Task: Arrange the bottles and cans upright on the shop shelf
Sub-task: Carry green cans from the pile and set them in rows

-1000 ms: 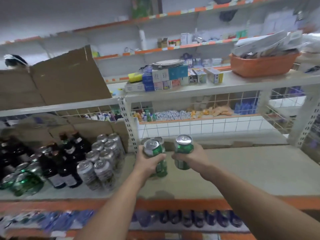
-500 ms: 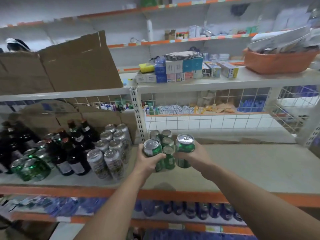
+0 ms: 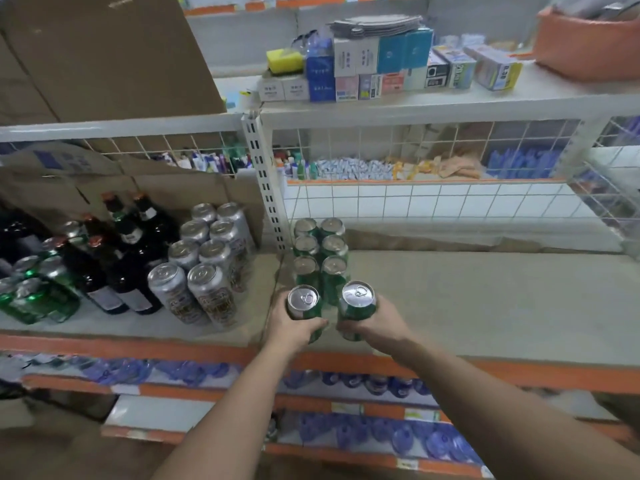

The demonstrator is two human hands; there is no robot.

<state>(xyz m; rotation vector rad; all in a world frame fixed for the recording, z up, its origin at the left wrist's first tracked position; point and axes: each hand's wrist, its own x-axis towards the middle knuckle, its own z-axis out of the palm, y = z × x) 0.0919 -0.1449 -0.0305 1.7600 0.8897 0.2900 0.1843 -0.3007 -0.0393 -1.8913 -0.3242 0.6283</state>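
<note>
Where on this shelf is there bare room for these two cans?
Bare shelf board runs right of the green can rows. Left of the post, silver cans and dark bottles crowd it.

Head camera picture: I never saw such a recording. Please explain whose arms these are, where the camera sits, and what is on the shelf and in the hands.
No machine here: a person wears one camera on the head, looking forward and down, so both bare arms are their own. The left hand grips one green can, the right hand another green can, both upright at the shelf front. Behind them six green cans stand in two columns. Further left stand silver cans and dark bottles.
</note>
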